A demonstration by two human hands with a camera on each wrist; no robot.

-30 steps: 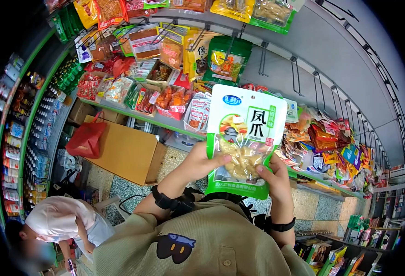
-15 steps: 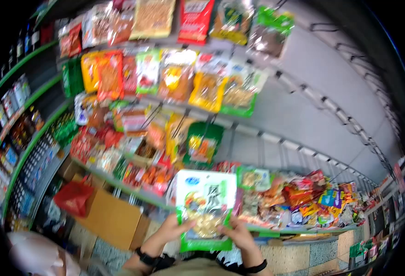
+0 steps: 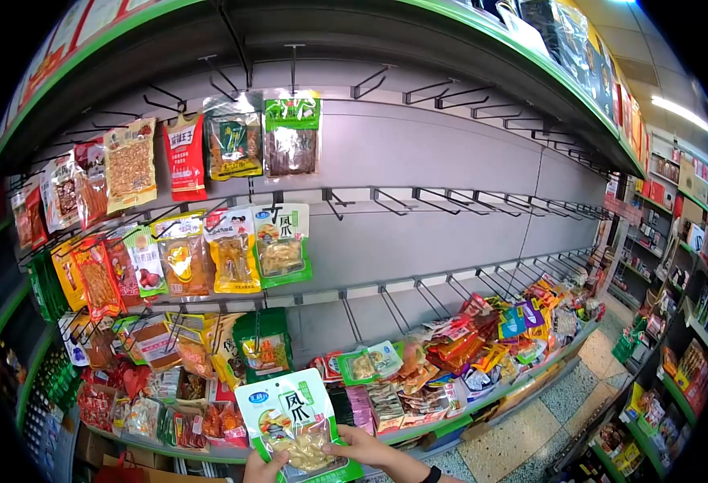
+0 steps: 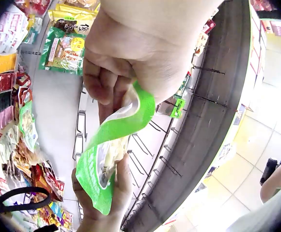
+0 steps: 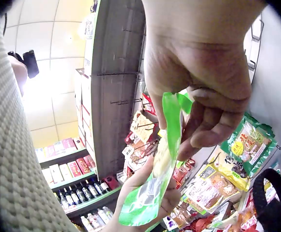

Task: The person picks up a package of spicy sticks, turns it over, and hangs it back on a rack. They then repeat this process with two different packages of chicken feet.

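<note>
A white and green snack bag of chicken feet (image 3: 294, 414) with a clear window stands in the lower middle of the head view, its printed front towards me. My left hand (image 3: 265, 468) pinches its lower left edge, thumb over the front. On the opposite edge my right hand (image 3: 372, 451) grips it in the same way. The left wrist view shows the bag's wavy green lower edge (image 4: 123, 124) between the left hand (image 4: 135, 58) and the right. From the right wrist, the right hand (image 5: 201, 92) has its fingers bent behind the bag.
Hooks (image 3: 386, 201) line a grey back panel ahead; a matching chicken-feet bag (image 3: 282, 245) hangs on the middle row. Other hanging snacks (image 3: 185, 157) fill the left. Loose packets (image 3: 483, 338) are heaped on the lower shelf, right. An overhead shelf (image 3: 418, 24) juts out above. An aisle floor (image 3: 507, 435) runs right.
The head view has tilted up from my torso to the hooks and upper shelf. The bag, still held in both hands, now sits lower in that view, and the other person is out of sight.
</note>
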